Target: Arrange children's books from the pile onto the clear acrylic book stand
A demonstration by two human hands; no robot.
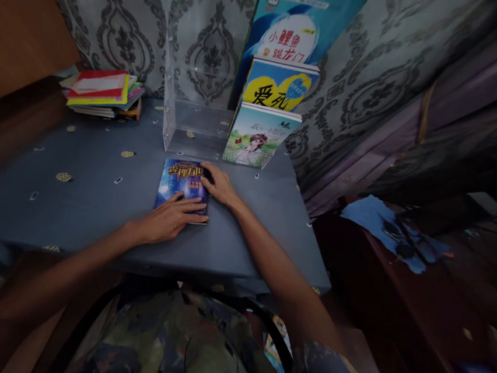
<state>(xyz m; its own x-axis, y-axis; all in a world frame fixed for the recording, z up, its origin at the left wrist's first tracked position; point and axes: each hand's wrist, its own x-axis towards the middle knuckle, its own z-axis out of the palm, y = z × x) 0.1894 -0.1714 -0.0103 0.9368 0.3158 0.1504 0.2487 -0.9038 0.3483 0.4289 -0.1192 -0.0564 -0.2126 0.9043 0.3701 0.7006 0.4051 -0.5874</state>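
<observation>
A dark blue book [177, 181] lies flat on the grey-blue tablecloth [97, 207], cover up. My left hand [170, 217] rests flat across its lower part, fingers stretched out to the right. On the book's right edge lies my right hand [219, 185], fingers spread and pointing left. Neither hand grips the book; both press on it.
Behind the book stands a clear acrylic book holder [179, 127] with three upright books [265, 132] at its right end, against the patterned wall. At the back left lies a stack of colourful books [103, 93]. The table edge drops off to a dark cabinet [400, 254] at right.
</observation>
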